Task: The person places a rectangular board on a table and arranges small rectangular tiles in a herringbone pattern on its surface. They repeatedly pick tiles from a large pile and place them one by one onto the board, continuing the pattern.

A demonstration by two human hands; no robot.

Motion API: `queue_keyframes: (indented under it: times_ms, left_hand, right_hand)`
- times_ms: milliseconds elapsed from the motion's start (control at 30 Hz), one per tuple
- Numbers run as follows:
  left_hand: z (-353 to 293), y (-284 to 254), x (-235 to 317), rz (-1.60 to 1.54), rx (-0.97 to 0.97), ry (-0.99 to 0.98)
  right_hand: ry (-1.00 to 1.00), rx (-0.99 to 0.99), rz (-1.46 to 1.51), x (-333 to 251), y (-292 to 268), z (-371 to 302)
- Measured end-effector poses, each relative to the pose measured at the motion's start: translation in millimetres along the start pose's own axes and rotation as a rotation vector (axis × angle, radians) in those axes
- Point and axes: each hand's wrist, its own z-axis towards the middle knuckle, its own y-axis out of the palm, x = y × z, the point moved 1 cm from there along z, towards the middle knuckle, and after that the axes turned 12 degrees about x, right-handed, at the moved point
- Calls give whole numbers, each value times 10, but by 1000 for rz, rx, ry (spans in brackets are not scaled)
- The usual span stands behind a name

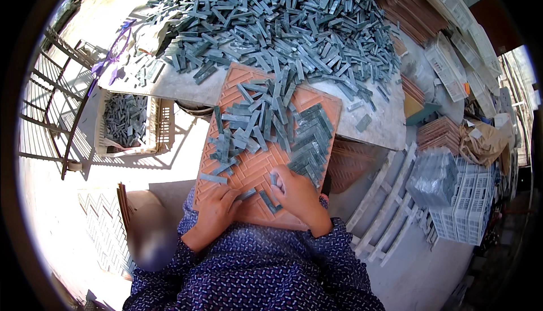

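A terracotta-coloured tray (249, 216) with herringbone grooves lies tilted before me, its far end against the table. Loose grey-green stone strips (266, 116) are heaped on its upper half. Down its right side, strips set in the grooves form a herringbone block (312, 141). My right hand (297, 193) is closed, pinching a short stone strip (274, 180) between thumb and fingers. Low on the tray's left side, my left hand (216, 208) has its fingers curled together at the end of another strip (246, 194). Between the hands, a slanted strip (268, 202) rests in a groove.
A large pile of stone strips (271, 17) covers the table (384, 124). At left stands a crate (153, 124) of strips beside a metal rack (70, 124). On the right are stacked brown trays (438, 135), white crates (466, 203) and a slatted pallet (379, 209).
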Motion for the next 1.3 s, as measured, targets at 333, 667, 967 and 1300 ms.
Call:
queue_keyframes:
  times_ms: [333, 667, 967, 1300]
  left_hand:
    - [-21, -13, 35, 38, -20, 71]
    - [-9, -14, 99, 43, -13, 110]
    - [-38, 22, 83, 60, -46, 91]
    - [71, -19, 123, -88, -11, -34]
  right_hand:
    - [-185, -32, 122, 79, 83, -2]
    - [-283, -76, 119, 66, 109, -28]
    - [-138, 27, 176, 74, -30, -111]
    - [-554, 80, 67, -54, 258, 32]
